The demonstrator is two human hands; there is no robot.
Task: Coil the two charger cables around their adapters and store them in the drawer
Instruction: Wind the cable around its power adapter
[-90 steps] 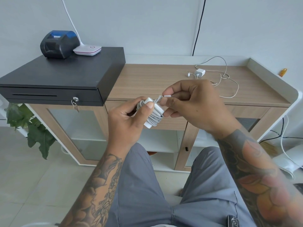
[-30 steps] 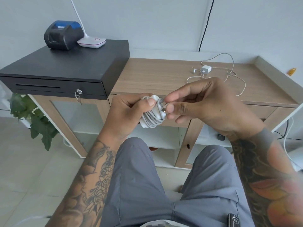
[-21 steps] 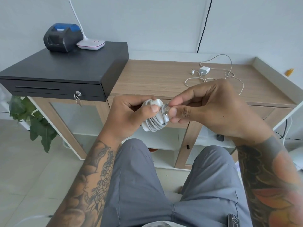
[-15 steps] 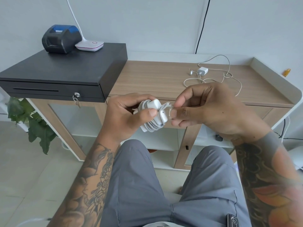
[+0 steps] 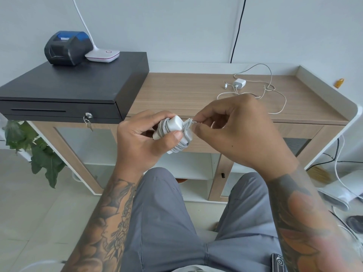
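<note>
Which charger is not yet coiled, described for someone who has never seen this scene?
Find the long wood-grain counter top beside the black cash drawer box. Toward its back right lies a small white square adapter. Unlike the bundle in the hands, its thin white cable sprawls in loose loops across the wood.

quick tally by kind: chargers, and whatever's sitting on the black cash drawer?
Chargers: 2 (coiled charger held in the left hand, right hand pinching its cable end; loose charger on the desk)
Printers: 1 (receipt printer)
Lamps: 1 (white lamp base)
Total: 4
</note>
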